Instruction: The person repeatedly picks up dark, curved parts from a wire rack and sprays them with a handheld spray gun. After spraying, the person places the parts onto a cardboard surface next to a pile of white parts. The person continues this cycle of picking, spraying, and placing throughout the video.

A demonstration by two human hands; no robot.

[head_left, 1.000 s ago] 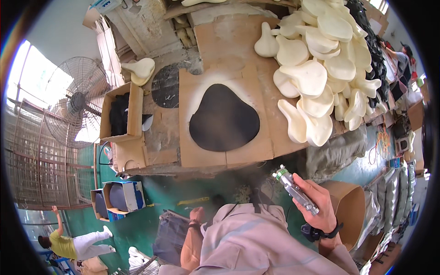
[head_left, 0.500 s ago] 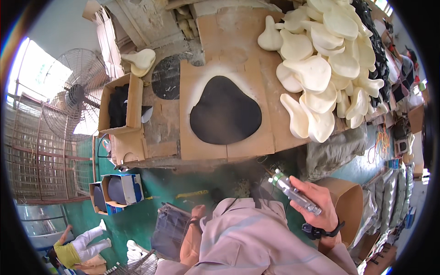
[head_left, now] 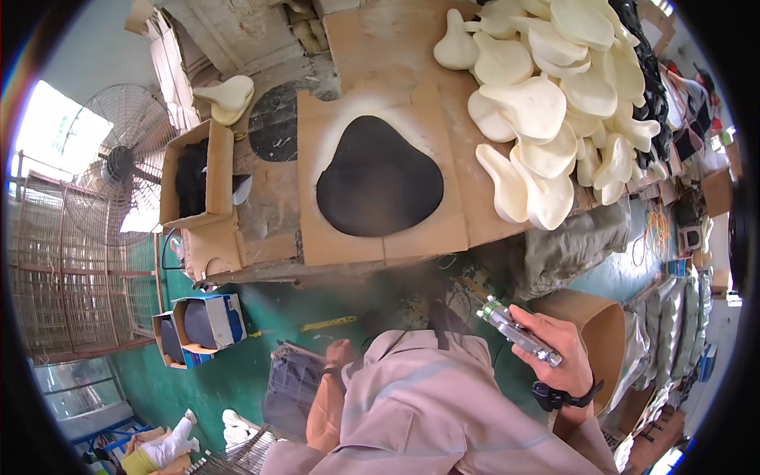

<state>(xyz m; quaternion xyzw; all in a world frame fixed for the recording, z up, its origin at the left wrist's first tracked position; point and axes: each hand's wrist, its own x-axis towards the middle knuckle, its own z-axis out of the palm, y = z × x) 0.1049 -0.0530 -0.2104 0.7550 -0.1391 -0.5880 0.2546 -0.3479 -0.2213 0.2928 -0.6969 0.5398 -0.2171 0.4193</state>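
In my right hand [head_left: 558,344] is a metal spray gun [head_left: 518,332], gripped beside my lap with its green-ringed end pointing up and left, toward the table. A faint mist hangs before the table edge. My left hand [head_left: 339,353] is low by my lap, fingers curled; anything inside them is hidden. On the table a black rounded-triangle sheet [head_left: 380,178] lies flat on a cardboard sheet [head_left: 431,241], with a pale overspray halo around its upper edges. Neither hand touches it.
Cream foam bicycle saddle pads [head_left: 522,107] are heaped at the right. An open cardboard box [head_left: 222,174] holds black pieces at the left, near a large fan [head_left: 119,162]. A wire basket [head_left: 289,388] stands beside my left arm. Another person [head_left: 162,451] is at lower left.
The table and its contents have shifted slightly up and left in view. My right hand with the spray gun appears slightly farther right. The black sheet still lies on its cardboard.
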